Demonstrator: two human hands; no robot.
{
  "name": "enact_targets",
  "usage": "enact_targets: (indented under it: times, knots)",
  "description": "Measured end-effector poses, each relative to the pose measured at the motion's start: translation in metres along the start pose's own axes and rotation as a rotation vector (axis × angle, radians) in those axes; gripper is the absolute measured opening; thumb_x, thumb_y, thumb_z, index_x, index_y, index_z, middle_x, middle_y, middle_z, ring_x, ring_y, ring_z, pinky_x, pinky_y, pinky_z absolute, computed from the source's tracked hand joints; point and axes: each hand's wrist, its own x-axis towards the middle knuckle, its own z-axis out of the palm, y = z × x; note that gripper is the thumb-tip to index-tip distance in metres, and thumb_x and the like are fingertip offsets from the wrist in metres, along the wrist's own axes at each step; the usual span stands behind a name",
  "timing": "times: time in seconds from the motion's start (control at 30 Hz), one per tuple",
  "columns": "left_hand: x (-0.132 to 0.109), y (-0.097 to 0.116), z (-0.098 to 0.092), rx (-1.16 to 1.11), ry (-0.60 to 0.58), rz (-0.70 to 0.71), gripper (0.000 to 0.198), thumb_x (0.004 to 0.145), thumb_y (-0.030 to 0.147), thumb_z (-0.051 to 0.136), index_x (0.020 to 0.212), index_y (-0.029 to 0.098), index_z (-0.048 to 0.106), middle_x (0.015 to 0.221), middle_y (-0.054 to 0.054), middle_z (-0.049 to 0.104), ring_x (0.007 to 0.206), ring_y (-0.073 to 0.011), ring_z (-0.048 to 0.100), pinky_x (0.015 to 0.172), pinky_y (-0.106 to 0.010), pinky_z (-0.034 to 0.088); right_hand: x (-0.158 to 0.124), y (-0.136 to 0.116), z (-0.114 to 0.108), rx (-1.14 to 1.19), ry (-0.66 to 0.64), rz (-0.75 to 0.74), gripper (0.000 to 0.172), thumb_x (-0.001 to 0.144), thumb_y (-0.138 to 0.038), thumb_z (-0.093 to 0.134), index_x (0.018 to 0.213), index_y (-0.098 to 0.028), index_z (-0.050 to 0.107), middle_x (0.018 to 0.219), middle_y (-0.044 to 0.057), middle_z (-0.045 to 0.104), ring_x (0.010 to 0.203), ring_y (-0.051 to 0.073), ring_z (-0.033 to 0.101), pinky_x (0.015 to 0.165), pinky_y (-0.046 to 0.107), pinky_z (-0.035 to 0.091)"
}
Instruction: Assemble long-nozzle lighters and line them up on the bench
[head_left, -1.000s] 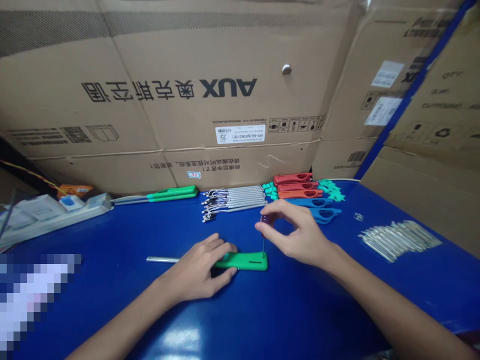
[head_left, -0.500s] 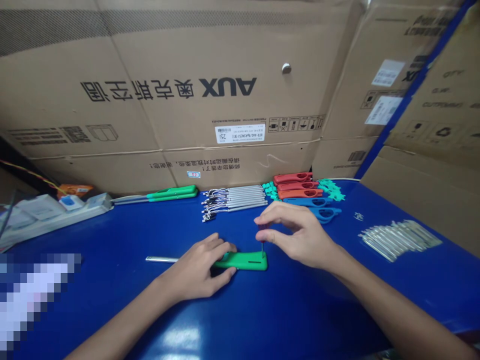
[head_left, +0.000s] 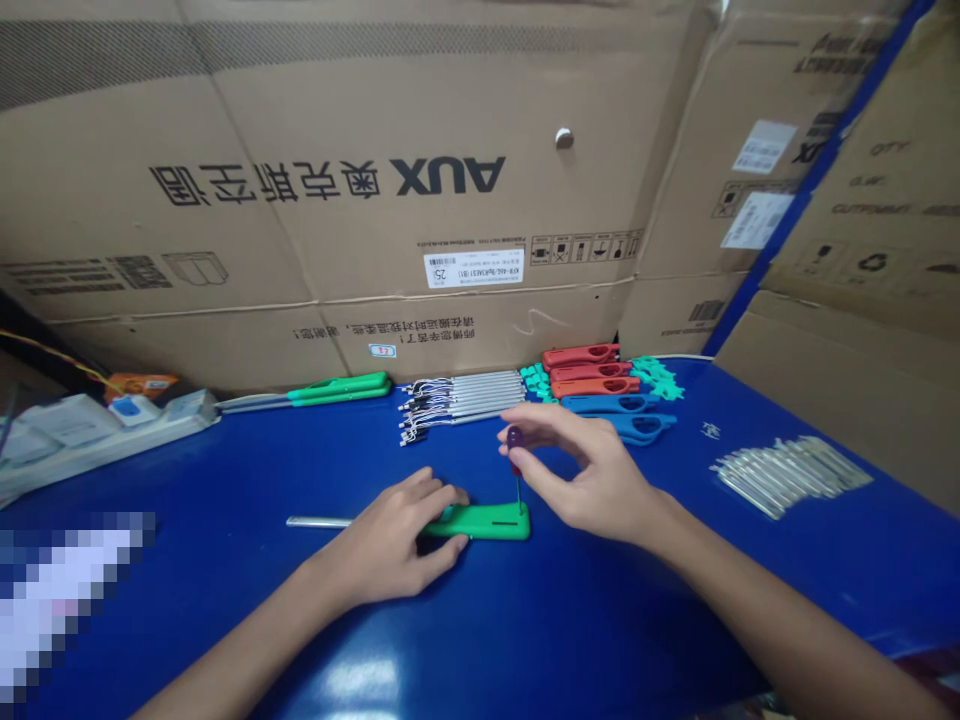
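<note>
A green lighter-shaped tool with a metal tube lies flat on the blue table. My left hand is wrapped over its middle, fingers and thumb on either side, pressing it down. Between the thumb and fingertips of my right hand is a small screwdriver with a dark red handle. It stands nearly upright, its tip at the right end of the green body.
Metal tubes with wires, red and orange casings, blue casings and teal parts lie along the cardboard. Finished-looking green tools and a power strip are left; silvery tubes right.
The fingers of my right hand have shifted on the screwdriver, showing more of its handle. The whole view has moved slightly. My left hand keeps its hold on the green tool.
</note>
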Motion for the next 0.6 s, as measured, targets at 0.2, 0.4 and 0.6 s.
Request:
enact_targets:
  times: [0.2,0.4,0.6]
  knots:
    - [-0.0004,0.0002,-0.0003,0.007,-0.008,-0.001,0.022,0.088,0.028,0.053,0.108,0.02,0.058,0.088,-0.005,0.063,0.087,-0.0235,0.055,0.077,-0.036,0.047,0.0006,-0.0026,-0.0002,-0.137,-0.034,-0.074,0.024,0.078,-0.013,0.064,0.101,-0.019,0.068,0.092,0.006,0.067,0.08,0.017,0.064,0.075,0.034,0.056]
    - [-0.0009,-0.0012,0.001,0.0,-0.005,-0.007,0.023,0.089,0.028,0.053,0.109,0.019,0.057,0.092,-0.006,0.062,0.089,-0.024,0.055,0.078,-0.037,0.047,-0.0003,0.0027,0.0011,-0.095,-0.019,-0.038,0.037,0.082,-0.01,0.059,0.118,-0.019,0.061,0.092,0.005,0.068,0.079,0.015,0.065,0.076,0.033,0.056]
    - [-0.0007,-0.0014,0.0008,0.004,-0.015,-0.014,0.024,0.089,0.029,0.053,0.11,0.019,0.057,0.09,-0.005,0.062,0.088,-0.024,0.054,0.077,-0.037,0.047,0.0012,0.0004,-0.001,-0.138,-0.017,-0.111,0.026,0.078,-0.01,0.06,0.102,-0.018,0.069,0.096,0.007,0.067,0.086,0.018,0.065,0.077,0.034,0.056]
